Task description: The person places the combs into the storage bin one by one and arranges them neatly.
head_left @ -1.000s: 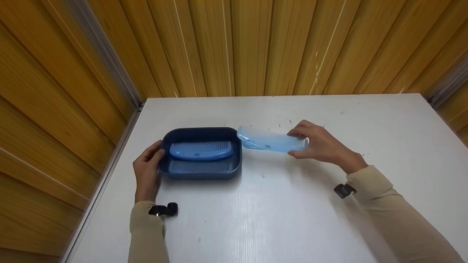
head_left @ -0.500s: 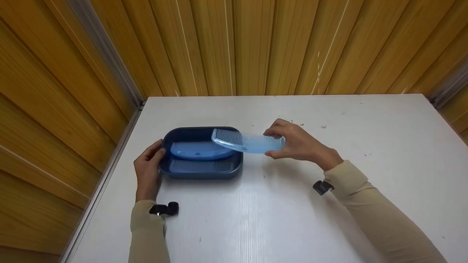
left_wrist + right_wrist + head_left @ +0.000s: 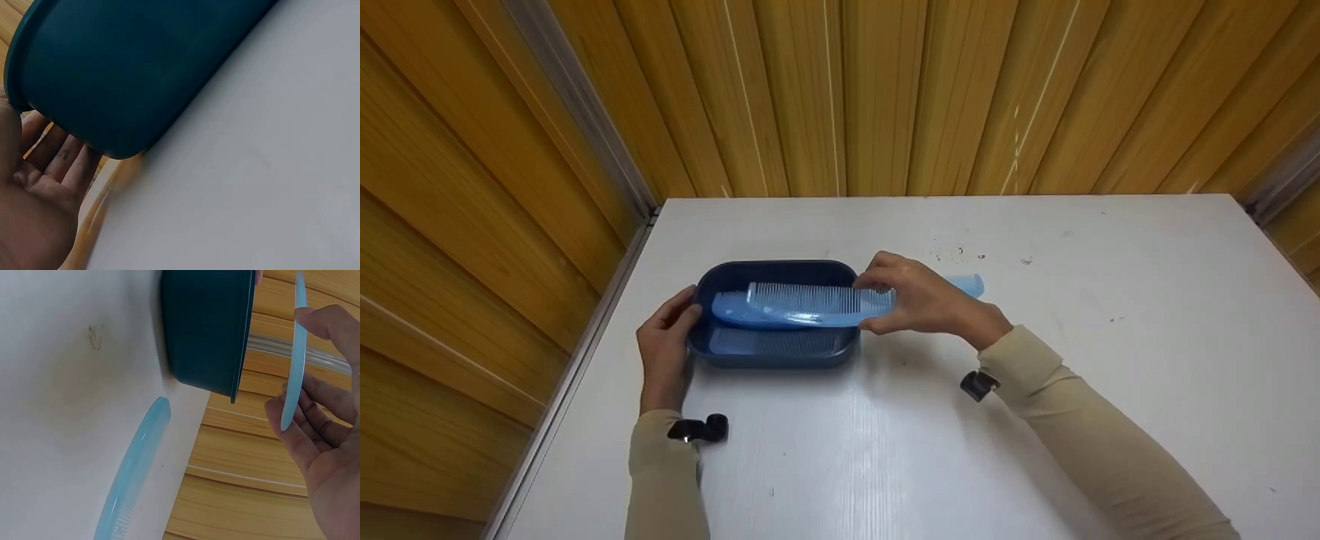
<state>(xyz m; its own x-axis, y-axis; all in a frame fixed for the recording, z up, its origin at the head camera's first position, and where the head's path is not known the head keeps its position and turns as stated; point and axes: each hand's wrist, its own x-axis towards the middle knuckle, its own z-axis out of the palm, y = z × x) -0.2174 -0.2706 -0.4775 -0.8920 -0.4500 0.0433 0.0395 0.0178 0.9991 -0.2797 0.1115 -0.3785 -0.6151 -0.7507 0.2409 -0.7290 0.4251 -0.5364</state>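
My right hand [image 3: 926,298] pinches a translucent light-blue comb [image 3: 802,304] by its right end, thumb on one edge and fingers on the other. In the right wrist view this comb [image 3: 298,354] appears edge-on beyond the rim of the dark blue tub [image 3: 208,326]. In the head view it overlaps a blue comb [image 3: 727,309] inside the tub [image 3: 772,361]. A further comb [image 3: 772,343] shows in the tub's near part, teeth up. My left hand [image 3: 664,337] grips the tub's left end, thumb at the rim and fingers along the outside.
Another light-blue comb [image 3: 135,467] lies on the white table [image 3: 825,465] right of the tub, partly behind my right hand in the head view. Wood-look panels [image 3: 877,97] stand behind the table and at its left side.
My right hand has carried its comb leftward from beside the tub to over it. The comb on the table has come into view behind that hand. My left hand stays on the tub.
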